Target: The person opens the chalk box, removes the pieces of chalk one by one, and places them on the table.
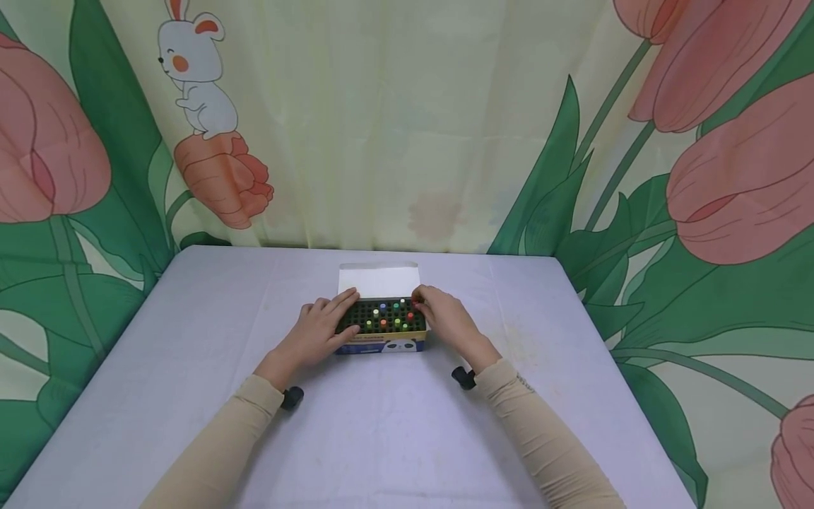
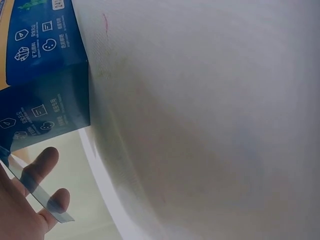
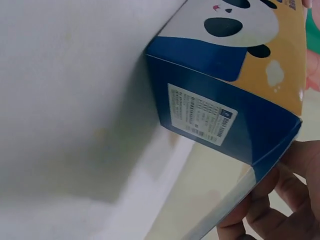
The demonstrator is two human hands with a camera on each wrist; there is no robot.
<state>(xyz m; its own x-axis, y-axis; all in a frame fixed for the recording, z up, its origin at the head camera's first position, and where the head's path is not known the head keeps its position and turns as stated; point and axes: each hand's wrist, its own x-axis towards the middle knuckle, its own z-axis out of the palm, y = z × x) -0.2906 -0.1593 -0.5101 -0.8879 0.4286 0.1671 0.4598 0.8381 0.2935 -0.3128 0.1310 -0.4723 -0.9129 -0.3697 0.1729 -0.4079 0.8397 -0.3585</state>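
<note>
Sitting between both hands, the box (image 1: 384, 322) lies open on the table (image 1: 191, 367), its white lid (image 1: 379, 280) folded back away from the person. Inside is a dark grid tray with coloured crayon tips (image 1: 389, 316) poking up in green, yellow, orange, blue and red. The right hand (image 1: 445, 318) rests against the box's right end, and its fingertips are bunched at a red tip (image 1: 416, 305) in the far corner; whether they actually pinch it is too small to tell. The left hand (image 1: 321, 329) lies against the box's left end with relaxed, nearly straight fingers laid over the tray's edge. The right wrist view shows the box's blue end panel with a white label (image 3: 201, 114) and a panda print on the yellow front, fingers (image 3: 260, 205) curling beneath. Behind the table hangs a curtain (image 1: 407, 127) printed with tulips and a rabbit (image 1: 193, 67).
</note>
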